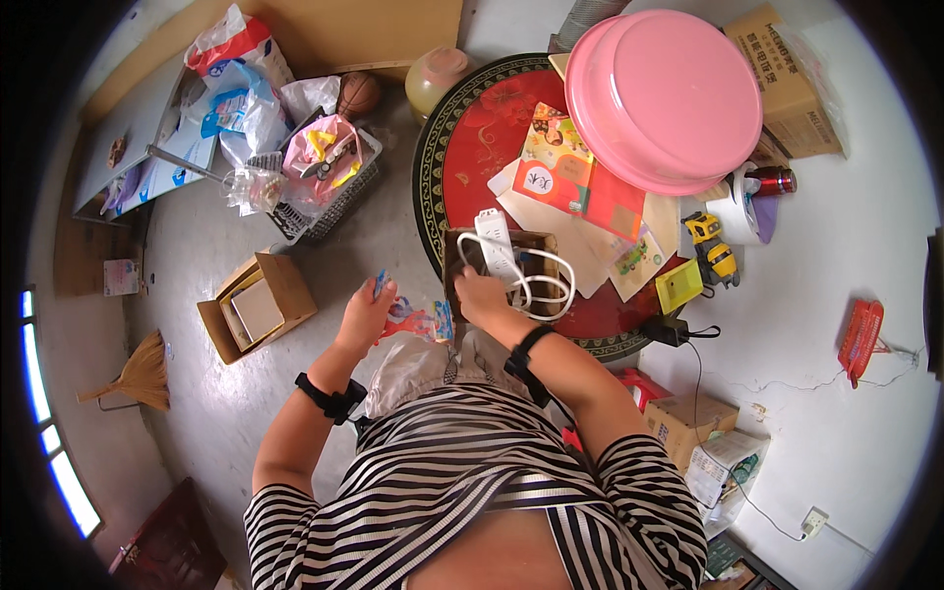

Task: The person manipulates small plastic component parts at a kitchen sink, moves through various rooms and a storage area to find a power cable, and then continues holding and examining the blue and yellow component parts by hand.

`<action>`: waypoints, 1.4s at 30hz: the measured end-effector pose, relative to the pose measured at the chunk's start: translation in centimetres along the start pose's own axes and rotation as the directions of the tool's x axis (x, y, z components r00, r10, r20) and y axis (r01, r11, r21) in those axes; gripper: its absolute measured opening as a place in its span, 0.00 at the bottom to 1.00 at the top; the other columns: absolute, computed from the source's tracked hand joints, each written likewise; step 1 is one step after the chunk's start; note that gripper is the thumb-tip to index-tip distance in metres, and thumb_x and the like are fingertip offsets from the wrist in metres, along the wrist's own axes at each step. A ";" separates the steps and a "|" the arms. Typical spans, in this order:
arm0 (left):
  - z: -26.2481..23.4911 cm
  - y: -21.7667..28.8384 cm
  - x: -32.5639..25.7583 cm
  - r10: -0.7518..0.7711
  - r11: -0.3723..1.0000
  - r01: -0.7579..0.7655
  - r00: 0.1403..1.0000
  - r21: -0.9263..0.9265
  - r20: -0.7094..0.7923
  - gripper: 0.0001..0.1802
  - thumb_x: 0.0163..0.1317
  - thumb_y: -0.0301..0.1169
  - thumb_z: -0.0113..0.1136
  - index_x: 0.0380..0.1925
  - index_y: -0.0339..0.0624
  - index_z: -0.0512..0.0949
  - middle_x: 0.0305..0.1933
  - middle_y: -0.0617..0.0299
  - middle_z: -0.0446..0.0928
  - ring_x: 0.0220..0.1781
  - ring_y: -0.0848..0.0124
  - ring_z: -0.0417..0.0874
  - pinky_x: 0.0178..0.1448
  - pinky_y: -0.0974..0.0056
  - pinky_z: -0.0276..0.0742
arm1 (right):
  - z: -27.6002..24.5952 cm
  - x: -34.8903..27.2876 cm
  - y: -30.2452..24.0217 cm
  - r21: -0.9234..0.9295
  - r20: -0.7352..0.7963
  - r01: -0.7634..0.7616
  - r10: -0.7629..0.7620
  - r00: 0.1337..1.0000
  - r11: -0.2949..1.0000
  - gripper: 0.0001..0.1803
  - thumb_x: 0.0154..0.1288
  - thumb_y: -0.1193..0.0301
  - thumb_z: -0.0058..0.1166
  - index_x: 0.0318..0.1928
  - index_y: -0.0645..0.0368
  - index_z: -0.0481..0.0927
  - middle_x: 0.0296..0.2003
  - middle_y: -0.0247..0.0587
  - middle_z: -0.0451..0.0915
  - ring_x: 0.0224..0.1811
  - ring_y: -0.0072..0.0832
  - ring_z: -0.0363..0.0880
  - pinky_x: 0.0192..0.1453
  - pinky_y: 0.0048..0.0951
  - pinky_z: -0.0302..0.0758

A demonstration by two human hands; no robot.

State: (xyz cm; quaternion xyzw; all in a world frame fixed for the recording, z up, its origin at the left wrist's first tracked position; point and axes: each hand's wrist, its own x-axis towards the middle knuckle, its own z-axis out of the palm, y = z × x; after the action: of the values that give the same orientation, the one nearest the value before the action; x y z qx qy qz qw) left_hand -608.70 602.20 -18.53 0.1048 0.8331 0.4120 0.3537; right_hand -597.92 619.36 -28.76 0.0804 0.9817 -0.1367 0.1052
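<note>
My left hand (366, 313) is closed on a crinkled blue, red and white plastic wrapper (421, 321) that trails to the right toward my other wrist. My right hand (482, 293) rests on the near edge of a small brown cardboard box (454, 258) on the round red table (462, 147). Inside the box lies a white power strip (497, 244) with its coiled white cable (543, 285). The fingers of my right hand lie by the strip's near end; whether they grip it is unclear.
A large pink basin (664, 93) sits upside down on the table over coloured papers (570, 177). A yellow toy vehicle (713, 246) and tape roll are at the table's right. On the floor stand an open carton (258, 307), a basket of bags (324, 172) and a broom (143, 374).
</note>
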 end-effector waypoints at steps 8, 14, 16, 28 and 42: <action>3.4 3.8 3.8 0.111 0.961 -0.110 0.994 0.255 0.011 0.20 0.57 0.43 0.49 0.37 0.35 0.70 0.24 0.50 0.76 0.22 0.63 0.78 0.22 0.63 0.73 | -8.3 -7.4 3.3 0.748 -0.320 0.017 0.338 0.885 0.664 0.16 0.44 0.70 0.61 0.37 0.53 0.75 0.34 0.38 0.73 0.36 0.37 0.74 0.37 0.31 0.71; 6.9 3.3 6.3 0.085 0.964 -0.126 0.981 0.234 0.177 0.31 0.53 0.44 0.52 0.52 0.32 0.64 0.39 0.43 0.73 0.35 0.58 0.79 0.36 0.62 0.75 | -9.7 -9.5 5.2 0.913 -0.274 0.096 0.423 0.864 0.396 0.17 0.48 0.74 0.60 0.41 0.60 0.74 0.34 0.34 0.73 0.39 0.23 0.72 0.43 0.24 0.68; 7.0 4.6 6.1 0.100 0.906 -0.200 0.957 0.374 0.271 0.29 0.52 0.43 0.54 0.50 0.33 0.66 0.45 0.44 0.70 0.35 0.57 0.78 0.41 0.62 0.74 | -10.7 -9.9 5.7 0.996 -0.089 0.073 0.445 0.891 0.052 0.18 0.49 0.75 0.59 0.43 0.59 0.74 0.35 0.32 0.74 0.37 0.18 0.72 0.42 0.19 0.69; 3.5 7.1 -4.2 0.188 0.768 0.149 0.877 -0.623 0.442 0.22 0.62 0.43 0.47 0.46 0.35 0.68 0.38 0.59 0.74 0.39 0.72 0.76 0.40 0.68 0.74 | -13.4 -7.4 0.7 0.975 0.043 -0.010 0.146 0.988 -0.223 0.17 0.51 0.73 0.59 0.44 0.58 0.73 0.31 0.26 0.71 0.26 0.10 0.64 0.25 0.11 0.60; 2.4 -4.8 -20.6 0.167 0.145 0.007 0.985 -0.989 0.032 0.19 0.59 0.33 0.50 0.50 0.42 0.65 0.52 0.52 0.70 0.49 0.62 0.74 0.45 0.65 0.73 | -11.1 -8.4 -9.9 0.881 0.251 -0.354 -0.323 0.912 -0.315 0.12 0.62 0.75 0.43 0.47 0.60 0.66 0.38 0.35 0.70 0.41 0.30 0.75 0.47 0.32 0.74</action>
State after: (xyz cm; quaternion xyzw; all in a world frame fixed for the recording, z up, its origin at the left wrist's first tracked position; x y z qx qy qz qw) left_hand -591.54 591.03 -12.81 -0.0796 0.3303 0.8652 0.3688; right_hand -593.72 612.06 -13.93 0.1145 0.4027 -0.8860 0.1992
